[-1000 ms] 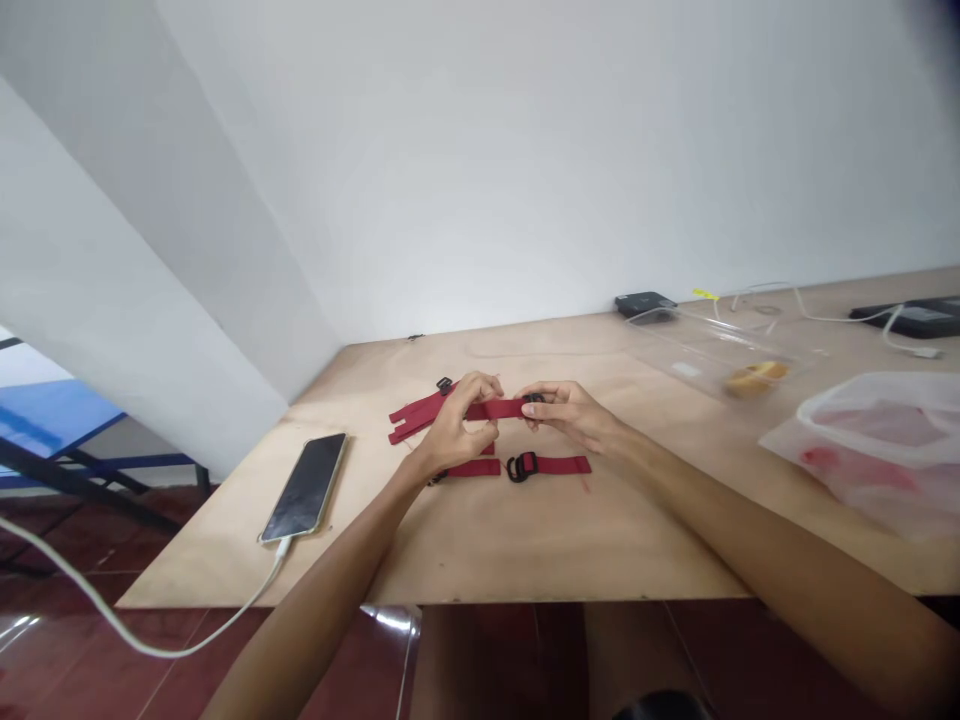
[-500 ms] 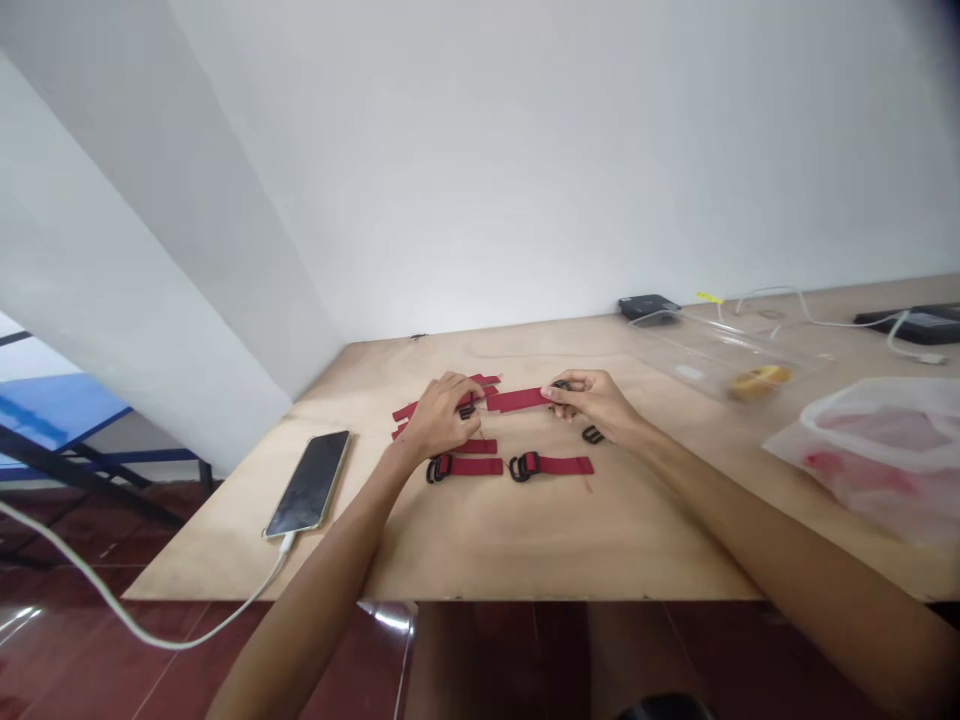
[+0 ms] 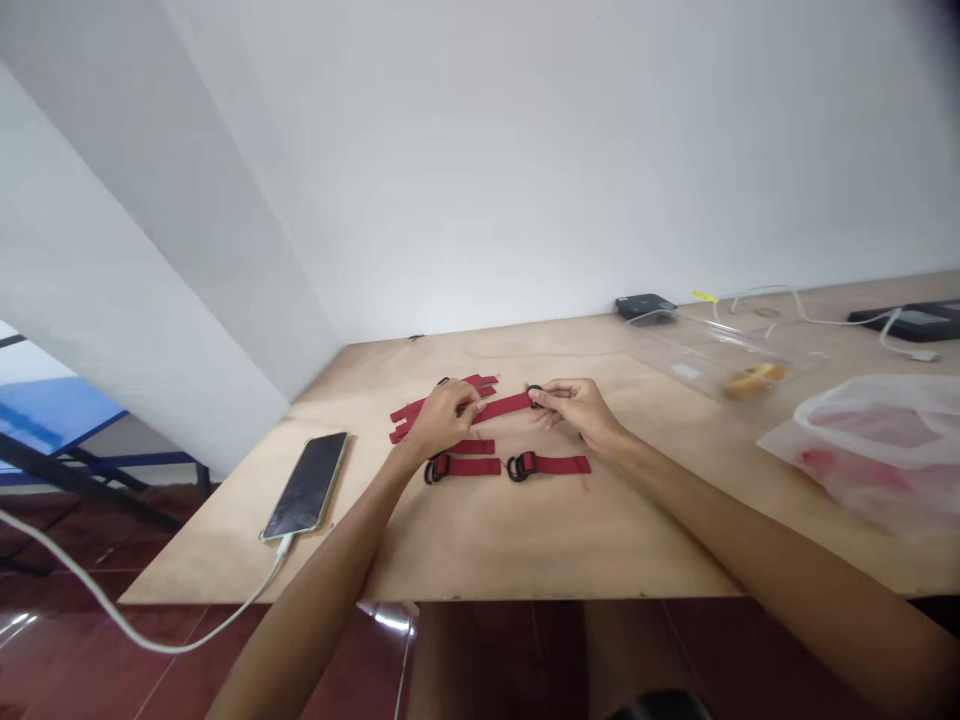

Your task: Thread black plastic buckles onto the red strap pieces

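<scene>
A red webbing strap [image 3: 504, 407] stretches between my two hands above the table. The fingers of my left hand [image 3: 444, 417] are pinched at its left end. My right hand [image 3: 576, 408] grips its right end, where a black buckle [image 3: 534, 393] sits at the thumb and fingertips. Other red straps [image 3: 409, 411] lie under and around my left hand, partly hidden by it. Nearer me lie two red straps with black buckles, a left strap [image 3: 476, 466] and a right strap [image 3: 562, 465]. Another black buckle piece [image 3: 443, 381] shows just beyond my left hand.
A phone [image 3: 306, 487] on a white cable lies at the table's left side. To the right are a clear plastic box [image 3: 686, 345], a yellow roll [image 3: 754, 380], a white plastic bag [image 3: 885, 440] and black devices with cables [image 3: 911, 321]. A wall stands behind the table [image 3: 540, 550].
My right hand has moved left with the strap and buckle, bringing the strap's left end to my left fingers. The loose black buckle beside my right hand is now hidden.
</scene>
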The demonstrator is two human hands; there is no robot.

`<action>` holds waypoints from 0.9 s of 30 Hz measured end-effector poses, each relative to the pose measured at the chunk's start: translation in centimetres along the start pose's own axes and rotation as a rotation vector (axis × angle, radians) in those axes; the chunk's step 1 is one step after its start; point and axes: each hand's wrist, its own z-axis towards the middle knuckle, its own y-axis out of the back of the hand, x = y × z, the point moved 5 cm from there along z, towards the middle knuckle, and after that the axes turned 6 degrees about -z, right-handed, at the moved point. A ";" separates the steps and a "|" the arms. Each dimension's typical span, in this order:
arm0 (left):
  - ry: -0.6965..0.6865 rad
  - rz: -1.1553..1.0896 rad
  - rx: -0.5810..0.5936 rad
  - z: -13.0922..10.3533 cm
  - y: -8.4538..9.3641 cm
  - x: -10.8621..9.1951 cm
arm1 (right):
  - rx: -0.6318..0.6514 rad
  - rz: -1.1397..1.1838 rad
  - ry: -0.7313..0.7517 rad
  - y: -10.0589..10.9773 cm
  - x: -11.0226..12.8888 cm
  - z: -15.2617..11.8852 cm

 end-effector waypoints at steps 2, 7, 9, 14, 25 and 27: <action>0.087 0.080 0.052 -0.2 1.2 1.6 | -0.034 -0.072 0.000 1.3 0.1 0.3; 0.311 0.324 0.193 -1.3 3.8 5.5 | 0.023 -0.395 0.033 3.4 -0.2 0.7; 0.295 0.324 0.207 -1.5 4.4 5.6 | 0.017 -0.599 0.110 3.5 -0.1 0.9; 0.409 -0.034 0.563 -2.7 3.9 4.4 | -0.011 -0.807 0.350 1.4 1.0 0.5; 0.017 -0.136 0.333 -1.0 1.1 -0.6 | 0.319 -0.409 0.357 -4.8 0.2 -1.4; -0.019 -0.198 0.225 -0.9 0.7 -1.0 | 0.320 -0.291 0.179 -3.8 -0.2 -0.8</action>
